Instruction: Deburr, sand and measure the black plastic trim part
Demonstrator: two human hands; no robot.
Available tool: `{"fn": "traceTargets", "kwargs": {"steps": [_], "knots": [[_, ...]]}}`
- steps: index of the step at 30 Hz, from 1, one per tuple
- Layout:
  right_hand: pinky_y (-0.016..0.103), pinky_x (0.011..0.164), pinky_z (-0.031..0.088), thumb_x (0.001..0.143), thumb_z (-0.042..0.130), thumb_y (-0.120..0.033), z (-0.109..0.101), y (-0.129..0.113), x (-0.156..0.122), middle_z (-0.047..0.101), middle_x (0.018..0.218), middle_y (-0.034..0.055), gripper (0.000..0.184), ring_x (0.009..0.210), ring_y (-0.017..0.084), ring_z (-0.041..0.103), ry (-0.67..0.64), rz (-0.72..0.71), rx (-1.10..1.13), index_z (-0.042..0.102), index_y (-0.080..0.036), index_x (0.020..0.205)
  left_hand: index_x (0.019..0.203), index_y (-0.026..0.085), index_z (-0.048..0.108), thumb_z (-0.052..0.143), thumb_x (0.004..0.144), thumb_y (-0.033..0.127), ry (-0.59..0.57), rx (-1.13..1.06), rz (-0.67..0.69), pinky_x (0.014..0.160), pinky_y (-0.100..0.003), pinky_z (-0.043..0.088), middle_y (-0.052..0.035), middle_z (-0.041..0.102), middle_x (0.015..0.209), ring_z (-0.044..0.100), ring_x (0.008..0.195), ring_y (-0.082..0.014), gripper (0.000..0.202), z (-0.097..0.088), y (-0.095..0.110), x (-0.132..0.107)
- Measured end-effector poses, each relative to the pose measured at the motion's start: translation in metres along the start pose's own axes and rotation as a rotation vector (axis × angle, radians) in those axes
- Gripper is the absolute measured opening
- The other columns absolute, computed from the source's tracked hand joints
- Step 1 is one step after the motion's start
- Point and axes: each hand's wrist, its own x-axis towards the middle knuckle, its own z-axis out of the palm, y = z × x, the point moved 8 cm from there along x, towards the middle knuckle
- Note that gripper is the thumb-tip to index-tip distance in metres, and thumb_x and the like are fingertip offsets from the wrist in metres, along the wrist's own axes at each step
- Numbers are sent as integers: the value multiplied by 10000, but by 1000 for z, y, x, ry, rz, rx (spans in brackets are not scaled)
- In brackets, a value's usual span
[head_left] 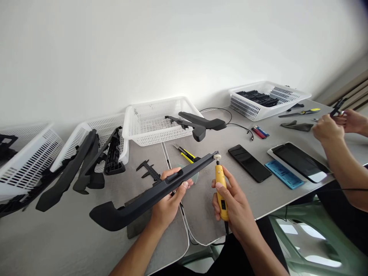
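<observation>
My left hand [169,199] is closed around the middle of a long black plastic trim piece [143,199], held slantwise above the table. Its wide curved end points to the lower left, its narrow end to the upper right. In my right hand [234,201] is a yellow rotary tool [220,180], gripped upright with a cord leaving its bottom. The tool's round white tip [217,156] is at the narrow end of the trim piece; whether it touches or is just beside it, I cannot tell. Behind my left hand lies a black caliper [148,170].
White baskets [135,134] line the wall, several with black plastic parts. A yellow utility knife [186,154], a phone [249,163], a blue case [284,174], a white-framed device [300,161] and lighters [260,132] lie on the table [201,214]. At right, another person's hands [329,128] hold a dark part.
</observation>
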Motion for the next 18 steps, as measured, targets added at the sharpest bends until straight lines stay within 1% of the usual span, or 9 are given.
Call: {"fn": "traceTargets", "kwargs": {"steps": [5, 12, 14, 18], "knots": [[230, 366, 497, 943, 799, -556, 17, 6, -22, 625, 1003, -13, 850, 480, 82, 544, -61, 64, 14, 417, -354, 1675, 1336, 235, 582, 710, 1054, 338, 2, 34, -5, 935, -368, 699, -55, 851, 1057, 849, 972, -214, 326, -2, -3, 0], [234, 367, 511, 973, 762, -591, 31, 12, -43, 623, 1003, 8, 840, 467, 81, 554, -160, 131, 6, 399, -366, 1697, 1341, 252, 583, 723, 1038, 387, 10, 2, -51, 927, -446, 715, -71, 857, 1062, 859, 982, -269, 360, -2, -9, -1], [237, 365, 513, 980, 746, -612, 37, 18, -47, 631, 1007, 17, 866, 463, 85, 558, -215, 144, 0, 361, -365, 1715, 1335, 255, 593, 727, 1036, 387, 18, -1, -44, 937, -454, 715, -73, 847, 1106, 856, 998, -266, 353, -3, -10, 0], [223, 341, 462, 978, 723, -671, 49, 34, -59, 652, 1032, 34, 921, 426, 68, 521, -300, 172, 45, 289, -389, 1740, 1310, 248, 627, 766, 1005, 409, 56, 14, -35, 952, -443, 709, -77, 824, 1158, 851, 1011, -264, 372, -6, -9, 1]]}}
